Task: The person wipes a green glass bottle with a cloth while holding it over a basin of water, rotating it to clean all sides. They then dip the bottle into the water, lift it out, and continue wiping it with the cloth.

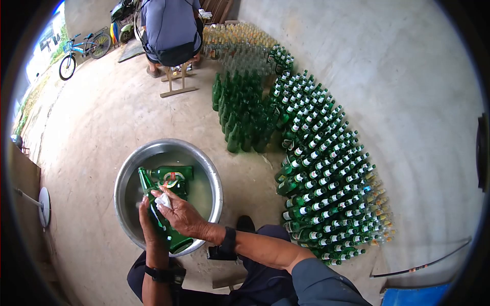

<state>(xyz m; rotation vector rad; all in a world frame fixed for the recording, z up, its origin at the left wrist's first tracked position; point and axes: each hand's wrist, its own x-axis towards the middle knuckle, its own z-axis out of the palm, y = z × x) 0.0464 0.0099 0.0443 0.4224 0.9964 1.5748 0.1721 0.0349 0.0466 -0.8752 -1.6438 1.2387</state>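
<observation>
Over a large metal basin (pixel 218 204), my left hand (pixel 148 224) is closed around a green glass bottle (pixel 146 179), its neck pointing up and away from me. My right hand (pixel 184 215) pinches a crumpled white cloth (pixel 163 200) against the bottle's side, and its fingers cover part of the glass. More green bottles lie in the cloudy water; one with a red and gold label (pixel 172 176) rests just beyond my fingers. Another green bottle (pixel 178 241) shows at the basin's near edge, below my right wrist.
To the right stand dense rows of green bottles with white neck labels (pixel 326 178). Unlabelled green bottles (pixel 240 112) and clear ones (pixel 240 38) stand farther back. A person (pixel 171 25) sits on a wooden stool (pixel 178 92) ahead. A bicycle (pixel 84 48) is at far left.
</observation>
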